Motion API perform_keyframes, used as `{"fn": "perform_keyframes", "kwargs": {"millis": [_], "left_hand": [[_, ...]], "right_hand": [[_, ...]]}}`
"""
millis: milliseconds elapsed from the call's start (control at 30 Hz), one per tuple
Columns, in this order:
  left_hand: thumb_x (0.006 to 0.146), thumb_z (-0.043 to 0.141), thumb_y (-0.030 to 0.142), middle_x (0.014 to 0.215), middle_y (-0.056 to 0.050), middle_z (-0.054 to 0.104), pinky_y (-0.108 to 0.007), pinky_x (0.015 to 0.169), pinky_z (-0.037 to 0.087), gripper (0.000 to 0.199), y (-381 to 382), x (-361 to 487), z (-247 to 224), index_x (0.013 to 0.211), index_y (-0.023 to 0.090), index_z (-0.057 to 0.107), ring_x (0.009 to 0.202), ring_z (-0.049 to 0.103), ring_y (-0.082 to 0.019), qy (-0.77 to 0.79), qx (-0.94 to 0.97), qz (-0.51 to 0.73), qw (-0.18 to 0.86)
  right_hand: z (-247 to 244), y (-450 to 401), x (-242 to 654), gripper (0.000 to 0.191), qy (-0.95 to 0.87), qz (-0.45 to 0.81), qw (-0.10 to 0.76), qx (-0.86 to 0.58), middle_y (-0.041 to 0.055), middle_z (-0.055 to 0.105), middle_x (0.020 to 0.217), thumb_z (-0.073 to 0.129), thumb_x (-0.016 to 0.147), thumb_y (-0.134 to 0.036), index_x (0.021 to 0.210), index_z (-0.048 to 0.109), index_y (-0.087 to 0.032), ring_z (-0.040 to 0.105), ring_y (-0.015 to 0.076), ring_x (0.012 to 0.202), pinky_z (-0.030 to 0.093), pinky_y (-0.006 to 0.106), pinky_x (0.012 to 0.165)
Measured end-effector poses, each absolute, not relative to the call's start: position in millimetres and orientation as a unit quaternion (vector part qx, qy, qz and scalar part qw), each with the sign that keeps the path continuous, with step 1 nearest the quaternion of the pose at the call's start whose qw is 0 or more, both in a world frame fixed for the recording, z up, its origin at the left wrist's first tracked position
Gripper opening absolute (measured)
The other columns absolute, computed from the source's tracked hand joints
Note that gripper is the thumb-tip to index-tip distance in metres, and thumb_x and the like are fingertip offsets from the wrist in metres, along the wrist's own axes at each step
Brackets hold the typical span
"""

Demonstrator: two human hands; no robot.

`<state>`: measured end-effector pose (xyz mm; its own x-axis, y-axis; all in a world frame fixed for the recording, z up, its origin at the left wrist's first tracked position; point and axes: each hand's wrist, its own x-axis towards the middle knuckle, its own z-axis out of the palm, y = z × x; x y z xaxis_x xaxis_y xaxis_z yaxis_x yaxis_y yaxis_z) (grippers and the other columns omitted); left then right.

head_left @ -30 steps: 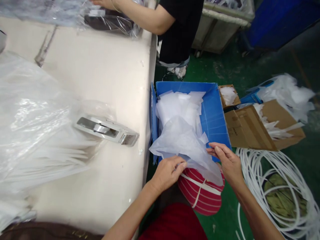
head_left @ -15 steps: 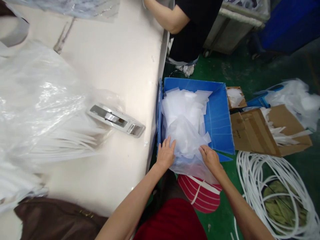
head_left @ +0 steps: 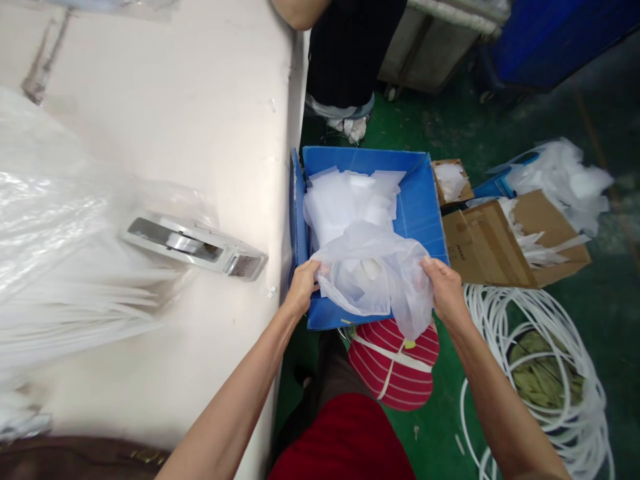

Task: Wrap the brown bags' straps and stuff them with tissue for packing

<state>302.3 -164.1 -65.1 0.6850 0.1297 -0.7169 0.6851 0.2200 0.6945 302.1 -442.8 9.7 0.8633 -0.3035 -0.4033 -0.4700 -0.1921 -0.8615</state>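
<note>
Head view, left hand: our left hand (head_left: 301, 287) is pinching the left side of the translucent film (head_left: 360, 247), thumb and fingers closed on it, with some fingertips showing dimly through the material.
Head view, right hand: our right hand (head_left: 447, 287) is gripping the film's right side in the same way, thumb towards us.
Translucent film: we are stretching it between both hands above the near part of the blue box (head_left: 350, 157); its lower right end is hanging past the box's near edge, overlapping the cushion in our view, though we cannot tell whether they are touching.
Blue box: it is standing beside the table (head_left: 240, 167) and holding a loose pile of white sheets (head_left: 345, 193).
Red cushion: the striped red cushion (head_left: 413, 377) is lying just on our side of the box, a pale band crossing it.
Tabletop: a white device (head_left: 195, 247) is resting near the edge, beside clear plastic (head_left: 55, 220).
Right side: a cardboard box (head_left: 485, 243) is sitting near the blue one, white tubing (head_left: 480, 313) coiling below it.
Co-worker: a person in black (head_left: 353, 60) is standing beyond the box.
</note>
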Motion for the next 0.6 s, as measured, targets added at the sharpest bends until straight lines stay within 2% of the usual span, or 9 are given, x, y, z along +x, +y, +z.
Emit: {"fn": "perform_keyframes", "kwargs": {"millis": [100,167,200,233,267,333,400,500,600], "left_hand": [[0.067,0.063,0.049,0.076,-0.005,0.069,-0.033,0.067,0.050,0.035,-178,306,-56,0.076,0.016,0.062,0.075,0.064,-0.022,0.357,0.494,-0.203,0.766],[0.066,0.065,0.052,0.073,-0.005,0.068,-0.032,0.068,0.049,0.037,-195,297,-52,0.071,0.015,0.062,0.072,0.063,-0.021,0.331,0.477,-0.213,0.786],[0.067,0.065,0.052,0.074,-0.006,0.068,-0.033,0.070,0.049,0.037,-203,290,-51,0.070,0.015,0.062,0.072,0.063,-0.022,0.315,0.478,-0.217,0.791],[0.069,0.064,0.052,0.077,-0.007,0.070,-0.034,0.074,0.050,0.037,-210,281,-50,0.070,0.015,0.063,0.076,0.063,-0.022,0.296,0.487,-0.220,0.792],[0.070,0.064,0.051,0.083,-0.008,0.072,-0.035,0.079,0.050,0.037,-214,270,-51,0.073,0.015,0.066,0.082,0.064,-0.024,0.275,0.504,-0.225,0.787],[0.073,0.064,0.047,0.099,-0.008,0.074,-0.037,0.090,0.049,0.036,-213,248,-52,0.088,0.015,0.070,0.097,0.064,-0.026,0.226,0.552,-0.246,0.764],[0.075,0.065,0.044,0.113,-0.008,0.072,-0.039,0.099,0.046,0.041,-200,225,-53,0.106,0.017,0.068,0.109,0.063,-0.027,0.181,0.608,-0.265,0.726],[0.083,0.061,0.044,0.125,-0.007,0.068,-0.042,0.106,0.044,0.043,-165,193,-48,0.120,0.022,0.064,0.118,0.061,-0.026,0.159,0.715,-0.250,0.633],[0.090,0.054,0.043,0.121,-0.005,0.070,-0.040,0.105,0.047,0.035,-127,164,-33,0.117,0.024,0.065,0.114,0.064,-0.024,0.165,0.807,-0.176,0.539]], "right_hand": [[-1,-429,301,0.042,0.171,0.116,0.578,-0.789,0.0036,0.067,0.101,0.063,0.081,-0.058,0.100,0.067,-0.020,0.060,0.0190,0.089,0.049,0.028,0.077],[-17,-410,290,0.052,0.086,0.179,0.555,-0.808,0.0060,0.062,0.121,0.067,0.079,-0.051,0.121,0.059,-0.021,0.058,0.0216,0.108,0.048,0.032,0.092],[-27,-398,282,0.060,0.045,0.207,0.537,-0.817,0.0069,0.060,0.125,0.070,0.077,-0.046,0.129,0.053,-0.021,0.056,0.0222,0.112,0.047,0.034,0.096],[-39,-385,273,0.065,0.009,0.228,0.514,-0.827,0.0077,0.060,0.125,0.072,0.075,-0.039,0.133,0.049,-0.021,0.056,0.0226,0.112,0.047,0.036,0.097],[-51,-374,265,0.061,-0.023,0.231,0.488,-0.841,0.0083,0.060,0.122,0.070,0.075,-0.032,0.131,0.050,-0.020,0.057,0.0231,0.110,0.046,0.038,0.098],[-71,-358,253,0.042,-0.073,0.217,0.435,-0.871,0.0079,0.062,0.110,0.059,0.077,-0.017,0.118,0.057,-0.019,0.058,0.0229,0.102,0.048,0.038,0.095],[-81,-357,251,0.035,-0.111,0.192,0.378,-0.899,0.0073,0.062,0.096,0.047,0.075,-0.007,0.105,0.061,-0.020,0.059,0.0226,0.094,0.050,0.036,0.088],[-73,-388,272,0.042,-0.089,0.105,0.289,-0.947,0.0082,0.057,0.091,0.040,0.070,-0.003,0.102,0.062,-0.018,0.056,0.0226,0.089,0.050,0.033,0.081],[-56,-436,305,0.041,0.027,-0.033,0.203,-0.978,0.0092,0.053,0.096,0.042,0.073,-0.006,0.105,0.063,-0.019,0.054,0.0221,0.090,0.049,0.031,0.079]]}}
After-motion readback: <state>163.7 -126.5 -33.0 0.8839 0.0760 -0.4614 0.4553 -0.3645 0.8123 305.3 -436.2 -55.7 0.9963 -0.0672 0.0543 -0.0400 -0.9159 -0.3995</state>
